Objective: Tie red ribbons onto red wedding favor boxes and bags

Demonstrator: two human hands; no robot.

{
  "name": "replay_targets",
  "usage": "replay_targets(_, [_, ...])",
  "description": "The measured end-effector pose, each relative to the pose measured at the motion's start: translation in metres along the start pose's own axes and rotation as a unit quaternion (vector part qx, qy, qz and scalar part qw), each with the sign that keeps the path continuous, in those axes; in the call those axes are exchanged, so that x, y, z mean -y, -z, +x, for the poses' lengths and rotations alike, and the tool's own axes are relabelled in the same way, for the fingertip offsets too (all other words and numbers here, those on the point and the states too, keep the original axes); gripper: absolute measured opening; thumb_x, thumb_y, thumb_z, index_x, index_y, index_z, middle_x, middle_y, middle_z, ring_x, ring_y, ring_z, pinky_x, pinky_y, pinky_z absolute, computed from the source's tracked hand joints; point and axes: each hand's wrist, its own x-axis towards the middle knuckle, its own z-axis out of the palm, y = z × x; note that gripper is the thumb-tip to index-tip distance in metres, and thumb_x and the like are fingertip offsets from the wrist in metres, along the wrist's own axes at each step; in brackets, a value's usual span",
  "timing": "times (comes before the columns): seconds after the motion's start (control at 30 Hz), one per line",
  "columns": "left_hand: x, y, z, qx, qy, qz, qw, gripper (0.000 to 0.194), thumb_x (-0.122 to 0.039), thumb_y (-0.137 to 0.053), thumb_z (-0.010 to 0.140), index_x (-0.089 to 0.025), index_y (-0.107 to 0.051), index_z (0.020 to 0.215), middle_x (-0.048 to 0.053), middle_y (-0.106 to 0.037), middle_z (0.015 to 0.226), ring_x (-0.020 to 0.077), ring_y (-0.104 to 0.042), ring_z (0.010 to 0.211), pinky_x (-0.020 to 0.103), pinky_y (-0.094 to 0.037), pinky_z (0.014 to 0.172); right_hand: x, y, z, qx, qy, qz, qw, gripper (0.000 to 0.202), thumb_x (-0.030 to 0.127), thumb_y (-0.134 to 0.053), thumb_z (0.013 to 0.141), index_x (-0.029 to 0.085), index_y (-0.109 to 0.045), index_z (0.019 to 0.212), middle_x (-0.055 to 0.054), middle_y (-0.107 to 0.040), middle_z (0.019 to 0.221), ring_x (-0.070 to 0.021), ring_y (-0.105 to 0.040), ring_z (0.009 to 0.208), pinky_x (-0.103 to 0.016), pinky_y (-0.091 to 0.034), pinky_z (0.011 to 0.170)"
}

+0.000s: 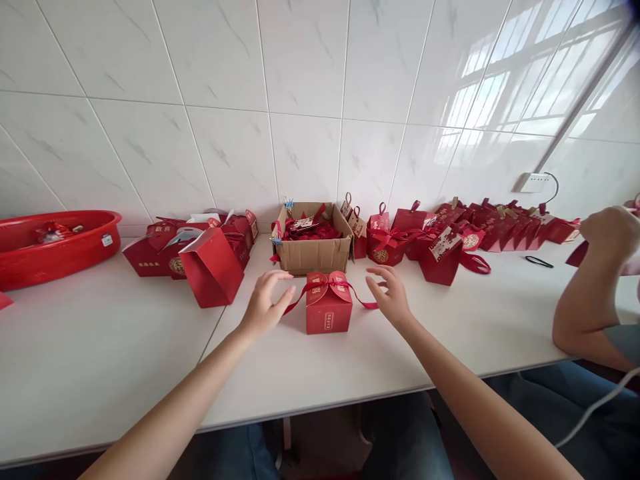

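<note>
A small red gift box (329, 315) stands upright on the white table in front of me, its top flaps drawn together by a red ribbon (356, 293) whose two ends stretch out to the sides. Left of the box, my left hand (267, 301) is open, thumb and fingers apart, close to the left ribbon end. My right hand (389, 293) is open on the other side, fingers curved and apart, beside the right ribbon end. Neither hand touches the box itself. Just behind it sits a cardboard box (315, 256) holding red ribbons and tags.
Red boxes (213, 268) stand at the left, near a large red basin (100, 250). More red boxes and bags (440, 260) line the tiled wall at the right. A black loop (539, 262) lies there. Another person's arm (593, 287) rests at the far right.
</note>
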Motion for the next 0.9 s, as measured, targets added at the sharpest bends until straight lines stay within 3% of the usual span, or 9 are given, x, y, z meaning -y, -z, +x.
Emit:
replay_targets(0.13, [-0.021, -0.017, 0.019, 0.076, 0.007, -0.09, 0.993, 0.028, -0.038, -0.057, 0.085, -0.024, -0.06, 0.108, 0.008, -0.062, 0.124, 0.0244, -0.057, 0.118, 0.037, -0.049, 0.094, 0.029, -0.016, 0.021, 0.132, 0.081, 0.045, 0.987, 0.019, 0.039, -0.061, 0.083, 0.023, -0.07, 0.086, -0.008, -0.062, 0.109, -0.0221, -0.06, 0.107, -0.034, -0.053, 0.084])
replay_targets(0.23, [-0.025, -0.026, 0.022, 0.088, 0.024, -0.141, 0.986, 0.03, -0.038, -0.057, 0.086, -0.023, -0.058, 0.112, 0.009, -0.059, 0.129, 0.0236, -0.058, 0.118, 0.037, -0.049, 0.097, 0.034, -0.024, 0.027, 0.194, 0.107, 0.053, 0.974, 0.016, 0.036, -0.065, 0.082, 0.023, -0.071, 0.086, -0.008, -0.063, 0.111, -0.023, -0.057, 0.113, -0.036, -0.049, 0.093])
replay_targets(0.5, [-0.028, -0.028, 0.01, 0.106, 0.064, -0.185, 0.975, 0.032, -0.033, -0.06, 0.083, -0.023, -0.059, 0.113, 0.008, -0.064, 0.121, 0.0251, -0.059, 0.115, 0.039, -0.048, 0.099, 0.025, -0.03, 0.011, 0.197, 0.087, 0.079, 0.973, 0.018, 0.03, -0.06, 0.087, 0.023, -0.066, 0.103, -0.009, -0.062, 0.113, -0.0216, -0.059, 0.107, -0.039, -0.047, 0.095])
replay_targets(0.9, [-0.038, -0.019, 0.004, 0.135, 0.041, -0.162, 0.977, 0.016, -0.024, -0.061, 0.078, -0.025, -0.064, 0.093, 0.006, -0.063, 0.111, 0.0224, -0.059, 0.109, 0.033, -0.052, 0.091, 0.038, -0.022, -0.001, 0.241, 0.061, 0.076, 0.966, 0.014, 0.027, -0.067, 0.082, 0.024, -0.069, 0.095, -0.008, -0.06, 0.113, -0.0216, -0.059, 0.106, -0.035, -0.05, 0.09])
